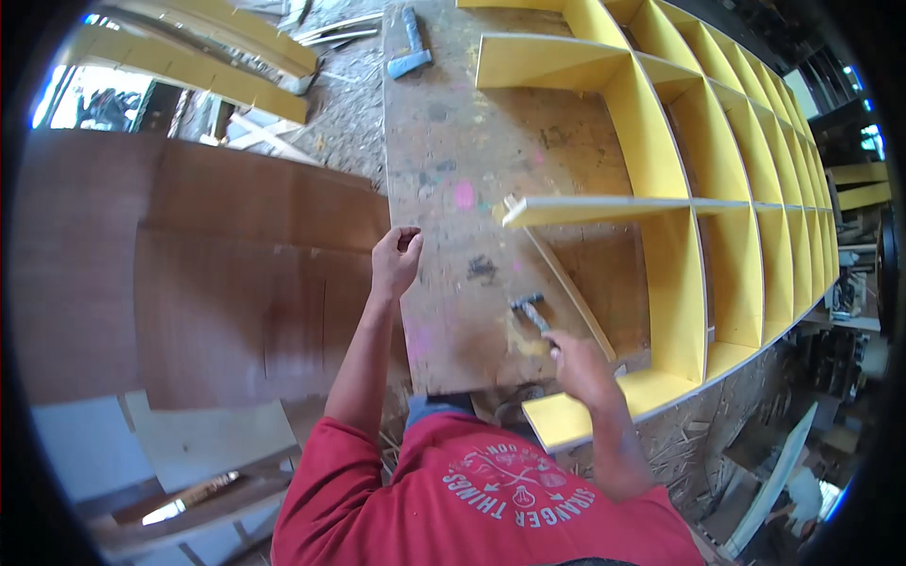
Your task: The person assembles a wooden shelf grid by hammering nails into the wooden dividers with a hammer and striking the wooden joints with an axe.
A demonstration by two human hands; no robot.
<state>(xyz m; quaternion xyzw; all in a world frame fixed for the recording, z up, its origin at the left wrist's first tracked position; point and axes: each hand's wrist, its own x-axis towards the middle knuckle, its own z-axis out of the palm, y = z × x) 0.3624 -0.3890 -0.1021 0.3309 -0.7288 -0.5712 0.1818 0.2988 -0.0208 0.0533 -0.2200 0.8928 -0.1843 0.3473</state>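
A hammer [536,319] was held in the right hand [582,370], just below and right of frame centre; its fingers were clamped around the handle, and the dark head was pointed toward the upper left, over the worktable [453,330]. The left hand [396,262] was held near the table's left edge, left of frame centre, fingers curled in toward the thumb; whether anything was pinched there cannot be told. A yellow grid frame [646,132] was spread over the right half of the picture, with its open-ended dividers pointed left over the table. A thin wooden strip [569,291] was laid slantwise right of centre, crossed near its upper end by the tip of one divider [604,209]. A second hammer-like tool [411,45] was set down on the table at top centre, well apart from both hands. Brown panels [212,311] were stacked at left, yellow boards [203,74] were seen at upper left, and scraps were scattered on the floor [349,118] beside them. A red shirt [462,528] was seen at the lower edge.
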